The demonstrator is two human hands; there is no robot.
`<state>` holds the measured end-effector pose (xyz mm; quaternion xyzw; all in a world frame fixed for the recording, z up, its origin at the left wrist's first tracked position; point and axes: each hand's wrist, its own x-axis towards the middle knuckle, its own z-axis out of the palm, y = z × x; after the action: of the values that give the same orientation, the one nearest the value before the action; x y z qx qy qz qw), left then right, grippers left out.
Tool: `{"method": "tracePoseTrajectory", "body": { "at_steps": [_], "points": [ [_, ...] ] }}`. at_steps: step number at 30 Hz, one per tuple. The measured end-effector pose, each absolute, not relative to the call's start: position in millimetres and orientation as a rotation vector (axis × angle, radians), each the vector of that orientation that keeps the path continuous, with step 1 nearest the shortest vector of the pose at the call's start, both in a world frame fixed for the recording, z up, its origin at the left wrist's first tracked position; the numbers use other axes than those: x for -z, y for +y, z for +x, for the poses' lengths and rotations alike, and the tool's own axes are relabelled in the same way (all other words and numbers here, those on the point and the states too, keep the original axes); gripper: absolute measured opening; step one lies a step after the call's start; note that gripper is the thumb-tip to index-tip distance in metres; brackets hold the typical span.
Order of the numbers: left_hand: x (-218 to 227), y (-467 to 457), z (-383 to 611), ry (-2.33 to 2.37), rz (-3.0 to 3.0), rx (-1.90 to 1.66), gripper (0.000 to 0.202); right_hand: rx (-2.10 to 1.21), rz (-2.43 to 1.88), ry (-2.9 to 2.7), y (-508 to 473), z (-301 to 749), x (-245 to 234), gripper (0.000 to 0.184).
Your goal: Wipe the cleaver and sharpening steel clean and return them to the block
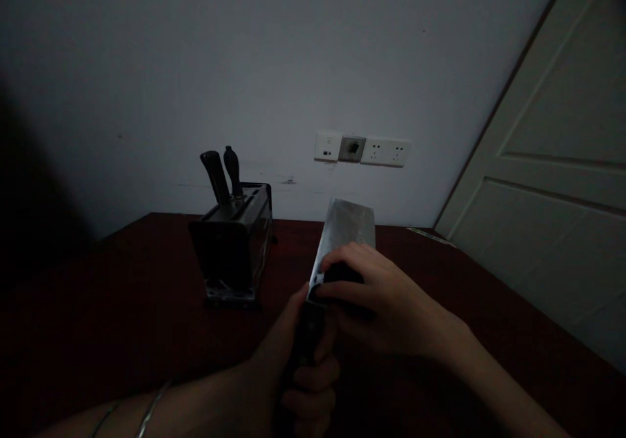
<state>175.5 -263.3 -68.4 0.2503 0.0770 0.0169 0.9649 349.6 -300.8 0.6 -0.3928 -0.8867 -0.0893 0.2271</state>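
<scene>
Cleaver [348,226] at lower centre of frame, blade up-frame. Left hand [274,363] wrapped round its handle. Right hand [394,301] over the blade's heel, fingers bent; too dark to tell if they grip anything. Knife block [227,259] left of centre.

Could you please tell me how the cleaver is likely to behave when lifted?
The cleaver would probably stay stiff, as its broad metal blade looks straight and flat. It may feel blade-heavy, since that wide blade reaches well beyond the left hand closed around the handle.
</scene>
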Motion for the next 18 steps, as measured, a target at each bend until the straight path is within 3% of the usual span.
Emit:
{"method": "tracePoseTrajectory", "body": {
  "at_steps": [9,18],
  "points": [
    [66,-263,174,0.143,0.506,-0.065,0.068,0.417,-1.106,-2.472,-300,341,4,0.024],
    [65,-267,173,0.159,0.517,-0.041,0.065,0.259,-1.102,-2.509,-308,350,-5,0.02]
  ]
}}
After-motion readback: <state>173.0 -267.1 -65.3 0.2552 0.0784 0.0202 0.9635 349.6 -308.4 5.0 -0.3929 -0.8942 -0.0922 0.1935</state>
